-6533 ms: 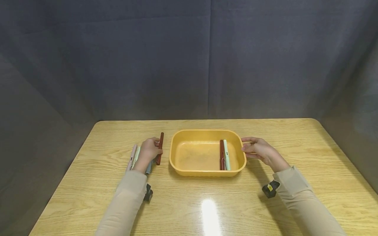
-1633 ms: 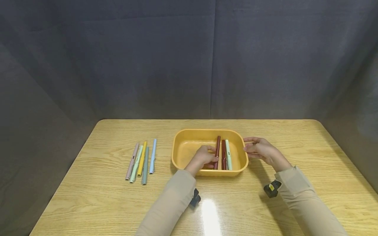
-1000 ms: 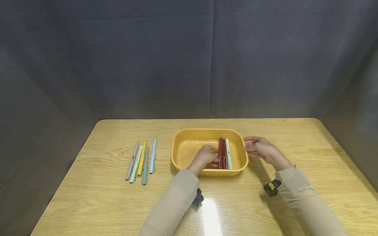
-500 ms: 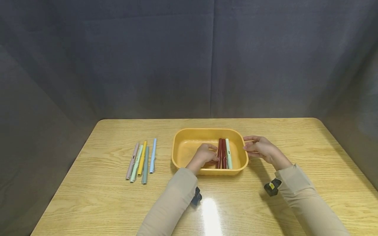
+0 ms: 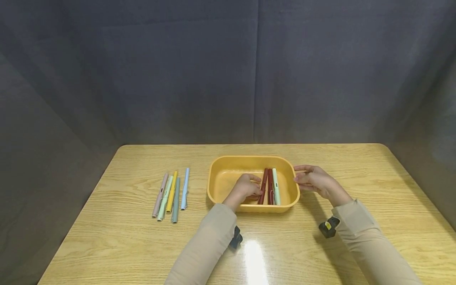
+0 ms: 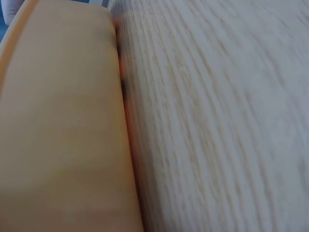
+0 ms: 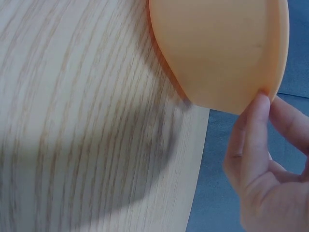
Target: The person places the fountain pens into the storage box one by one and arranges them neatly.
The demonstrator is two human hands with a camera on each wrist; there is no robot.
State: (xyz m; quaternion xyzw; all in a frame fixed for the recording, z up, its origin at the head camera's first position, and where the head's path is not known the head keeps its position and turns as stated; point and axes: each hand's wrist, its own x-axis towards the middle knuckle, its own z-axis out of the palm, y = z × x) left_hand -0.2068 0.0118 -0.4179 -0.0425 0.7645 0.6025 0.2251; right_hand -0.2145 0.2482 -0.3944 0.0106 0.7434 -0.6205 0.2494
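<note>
In the head view my left hand [image 5: 246,187] reaches into a yellow plastic tub [image 5: 228,158], thumb and fingers at a dark red pen [image 5: 263,186] that lies slanted there. Right of it lie another dark red pen [image 5: 270,186] and a pale green pen [image 5: 276,186], side by side. At the tub's right end my right hand [image 5: 318,183] pinches the rim. The right wrist view shows the right hand [image 7: 268,164] with fingertips on the tub's wall [image 7: 217,53]. Only the tub's outer side [image 6: 63,121] and tabletop show in the left wrist view; the left hand's fingers are hidden there.
Left of the tub, on the wooden table [image 5: 135,245], lie several pens: a pink pen [image 5: 160,196], a green pen [image 5: 165,198], a yellow pen [image 5: 171,192], a grey-green pen [image 5: 175,200] and a light blue pen [image 5: 185,189]. A dark curtain [image 5: 192,71] hangs behind.
The left hand has brought a dark red pen from the left group into the tub and set it beside the others. Its lower end has just shifted left. The right hand stays at the rim.
</note>
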